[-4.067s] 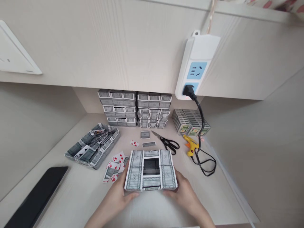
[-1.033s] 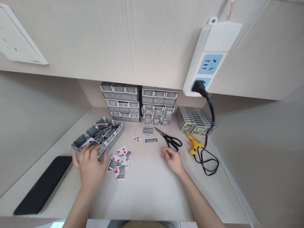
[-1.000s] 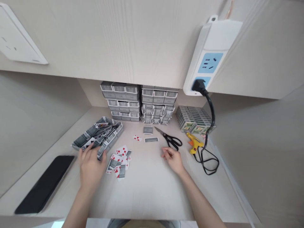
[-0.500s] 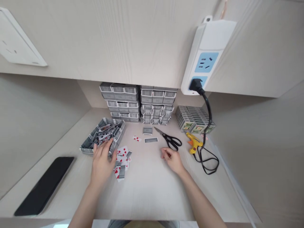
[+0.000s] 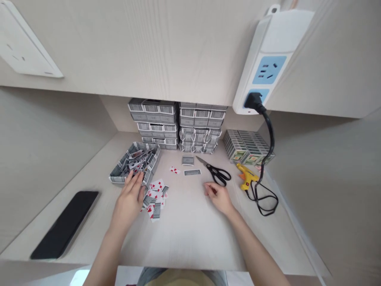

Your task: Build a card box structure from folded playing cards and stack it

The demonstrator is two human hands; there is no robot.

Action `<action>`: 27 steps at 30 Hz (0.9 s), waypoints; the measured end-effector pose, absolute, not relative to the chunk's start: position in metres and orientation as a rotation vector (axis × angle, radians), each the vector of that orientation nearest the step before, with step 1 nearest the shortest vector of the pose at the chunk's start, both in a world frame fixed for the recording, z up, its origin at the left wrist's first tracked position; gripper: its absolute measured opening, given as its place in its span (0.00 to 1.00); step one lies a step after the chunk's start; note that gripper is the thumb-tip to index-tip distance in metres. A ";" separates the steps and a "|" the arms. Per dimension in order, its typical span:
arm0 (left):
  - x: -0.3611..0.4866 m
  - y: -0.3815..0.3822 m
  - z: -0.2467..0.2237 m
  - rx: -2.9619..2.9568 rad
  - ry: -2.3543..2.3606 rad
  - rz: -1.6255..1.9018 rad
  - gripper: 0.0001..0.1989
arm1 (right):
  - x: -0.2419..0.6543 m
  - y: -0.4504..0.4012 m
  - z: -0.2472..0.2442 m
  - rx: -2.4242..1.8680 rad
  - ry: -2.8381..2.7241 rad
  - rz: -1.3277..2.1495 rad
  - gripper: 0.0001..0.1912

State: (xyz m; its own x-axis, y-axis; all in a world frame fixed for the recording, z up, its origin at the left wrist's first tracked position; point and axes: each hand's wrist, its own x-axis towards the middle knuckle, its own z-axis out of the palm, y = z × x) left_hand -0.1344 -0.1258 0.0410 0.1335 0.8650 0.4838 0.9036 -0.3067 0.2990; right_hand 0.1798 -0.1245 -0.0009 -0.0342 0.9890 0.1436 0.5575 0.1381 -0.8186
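My left hand [image 5: 128,200] reaches to the near wall of an open box made of playing cards [image 5: 154,165], its fingers stretched out and holding nothing visible. Loose playing cards [image 5: 137,161] fill that box. Just right of this hand lies a scattered pile of playing cards [image 5: 156,195], some face up with red sixes. My right hand [image 5: 219,197] rests on the table with curled fingers, and nothing shows in them. Black-handled scissors [image 5: 218,173] lie just beyond it. A face-down card [image 5: 192,172], a small stack of cards [image 5: 187,160] and a small red-marked card piece [image 5: 174,170] lie between the hands.
Stacked card-covered boxes [image 5: 157,129] stand at the back, beside bundled card packs [image 5: 248,147]. A yellow glue gun [image 5: 247,176] lies right, its black cord running to a power strip [image 5: 269,63]. A black phone [image 5: 65,224] lies left. An overhanging panel [image 5: 178,51] crosses above.
The camera view has shifted slightly. My left hand's fingers have drawn closer together at the box's near wall. My right hand keeps its curled pose on the table.
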 end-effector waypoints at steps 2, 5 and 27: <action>-0.130 -0.129 0.048 -2.296 -1.846 -0.995 0.25 | 0.180 -0.125 0.000 -1.508 -1.693 0.746 0.15; -0.120 -0.144 0.054 -1.976 -1.905 -1.231 0.24 | 0.180 -0.126 0.000 -1.503 -1.699 0.743 0.15; -0.067 -0.115 0.000 -2.571 -1.773 -0.583 0.40 | 0.180 -0.126 0.000 -1.498 -1.715 0.715 0.13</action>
State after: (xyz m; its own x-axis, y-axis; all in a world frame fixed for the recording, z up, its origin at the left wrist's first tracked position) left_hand -0.0667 -0.1154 -0.0002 0.3101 0.9094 0.2772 0.8964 -0.3769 0.2335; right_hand 0.1802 -0.1260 -0.0001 -0.0480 0.9847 0.1673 0.5743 0.1643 -0.8020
